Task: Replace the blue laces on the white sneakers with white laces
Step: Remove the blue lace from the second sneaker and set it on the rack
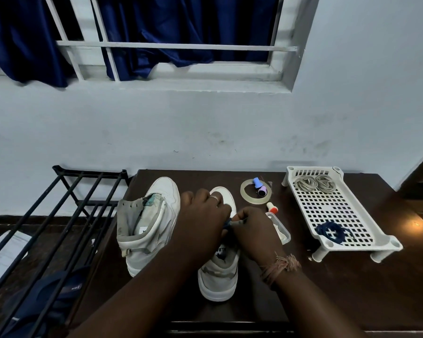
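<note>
Two white high-top sneakers stand on the dark wooden table (pixel 352 289). The left sneaker (pixel 149 220) has no lace in its eyelets. Over the right sneaker (pixel 219 272) both my hands meet. My left hand (pixel 203 213) rests on its tongue area and my right hand (pixel 252 228) pinches a piece of blue lace (pixel 227 224) between the fingers. The rest of that lace is hidden under my hands. A removed blue lace (pixel 331 232) lies coiled at the near end of a white perforated rack (pixel 327 208). Two coiled white laces (pixel 315 182) lie at its far end.
A ring of clear tape (pixel 245 195), a small blue and purple item (pixel 259 186), a glue bottle with a red cap (pixel 272 208) and a clear plastic box (pixel 280 228) sit right of the sneakers. A black metal rack (pixel 59 228) stands left of the table, against the wall.
</note>
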